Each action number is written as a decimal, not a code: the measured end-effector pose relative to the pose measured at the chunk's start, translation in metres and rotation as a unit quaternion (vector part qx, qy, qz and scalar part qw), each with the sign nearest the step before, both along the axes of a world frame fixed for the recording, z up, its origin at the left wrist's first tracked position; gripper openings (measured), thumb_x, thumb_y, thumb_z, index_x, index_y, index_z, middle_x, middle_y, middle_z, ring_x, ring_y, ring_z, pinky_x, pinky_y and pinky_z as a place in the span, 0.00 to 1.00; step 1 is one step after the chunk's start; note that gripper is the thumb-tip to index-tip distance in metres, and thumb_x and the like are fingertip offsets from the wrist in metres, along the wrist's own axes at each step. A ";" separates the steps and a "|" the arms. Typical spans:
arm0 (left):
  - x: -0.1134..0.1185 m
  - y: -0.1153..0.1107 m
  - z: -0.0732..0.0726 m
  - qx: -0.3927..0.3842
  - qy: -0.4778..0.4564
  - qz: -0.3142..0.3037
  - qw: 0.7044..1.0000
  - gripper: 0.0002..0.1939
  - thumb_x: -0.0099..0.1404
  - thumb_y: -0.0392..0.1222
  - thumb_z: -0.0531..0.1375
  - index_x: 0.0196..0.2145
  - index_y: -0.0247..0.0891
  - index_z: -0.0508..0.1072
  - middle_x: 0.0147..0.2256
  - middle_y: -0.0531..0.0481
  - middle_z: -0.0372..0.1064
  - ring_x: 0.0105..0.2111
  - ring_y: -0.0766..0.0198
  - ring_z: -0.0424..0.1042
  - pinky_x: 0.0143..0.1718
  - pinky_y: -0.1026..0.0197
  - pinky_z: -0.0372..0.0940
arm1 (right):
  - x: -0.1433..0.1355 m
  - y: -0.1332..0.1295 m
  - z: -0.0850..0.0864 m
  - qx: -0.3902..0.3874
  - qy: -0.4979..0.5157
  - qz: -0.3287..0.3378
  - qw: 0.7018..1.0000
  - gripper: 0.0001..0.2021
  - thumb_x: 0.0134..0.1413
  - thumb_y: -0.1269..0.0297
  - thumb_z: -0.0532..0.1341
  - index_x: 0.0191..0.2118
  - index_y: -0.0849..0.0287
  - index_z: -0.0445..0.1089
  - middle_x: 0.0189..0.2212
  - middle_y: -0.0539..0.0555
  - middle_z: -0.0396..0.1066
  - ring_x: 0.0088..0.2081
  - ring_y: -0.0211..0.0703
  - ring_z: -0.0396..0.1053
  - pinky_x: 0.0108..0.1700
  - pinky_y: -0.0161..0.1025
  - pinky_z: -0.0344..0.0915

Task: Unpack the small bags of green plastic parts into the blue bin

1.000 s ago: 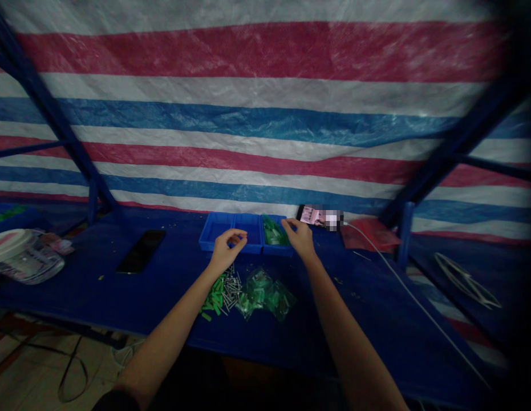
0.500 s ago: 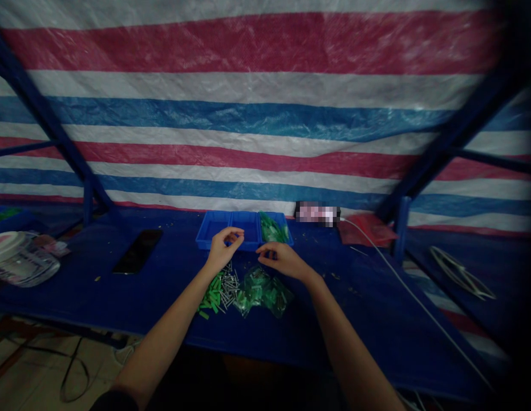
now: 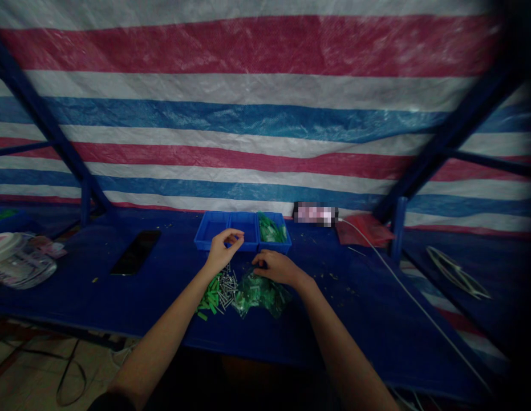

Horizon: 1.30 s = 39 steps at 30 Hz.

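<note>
My left hand (image 3: 225,248) hovers at the front of the blue divided tray (image 3: 197,234), its fingers curled with thumb near fingertips; whatever they hold is too small to make out. My right hand (image 3: 278,266) is over the top edge of the clear green-tinted bags (image 3: 256,294), fingers bent down at the plastic. Below my left hand lie a pile of silver screws (image 3: 226,290) and green plastic plugs (image 3: 211,298). Filled green bags (image 3: 271,229) sit in the tray's right compartment.
A black phone (image 3: 136,252) lies to the left, with a clear tub (image 3: 21,262) beyond it. At the back right are a blurred-out device (image 3: 315,213), a white cable (image 3: 402,279) and a red bag (image 3: 363,229). Blue frame posts flank the table.
My right hand has moved slightly down and left, onto the bags. My left hand keeps its curled pose, almost unmoved.
</note>
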State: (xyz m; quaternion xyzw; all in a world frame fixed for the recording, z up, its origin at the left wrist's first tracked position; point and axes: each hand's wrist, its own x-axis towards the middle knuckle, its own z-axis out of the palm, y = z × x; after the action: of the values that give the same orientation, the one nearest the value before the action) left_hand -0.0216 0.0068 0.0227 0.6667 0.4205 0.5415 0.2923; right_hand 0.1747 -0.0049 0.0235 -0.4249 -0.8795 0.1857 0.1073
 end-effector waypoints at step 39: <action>0.004 -0.005 0.005 0.000 0.019 0.003 1.000 0.09 0.59 0.43 0.60 0.35 0.35 0.74 0.31 0.48 0.73 0.29 0.65 0.69 0.33 0.62 0.63 | 0.003 -0.007 0.025 0.081 0.058 -0.067 0.993 0.06 0.59 0.68 0.48 0.36 0.58 0.61 0.28 0.51 0.68 0.28 0.38 0.64 0.32 0.33 0.53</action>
State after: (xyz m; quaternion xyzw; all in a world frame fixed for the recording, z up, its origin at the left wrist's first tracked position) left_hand -0.0174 0.0022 0.0273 0.6753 0.4283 0.5296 0.2829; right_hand 0.1777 -0.0120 0.0486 -0.4616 -0.8533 0.1306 0.2045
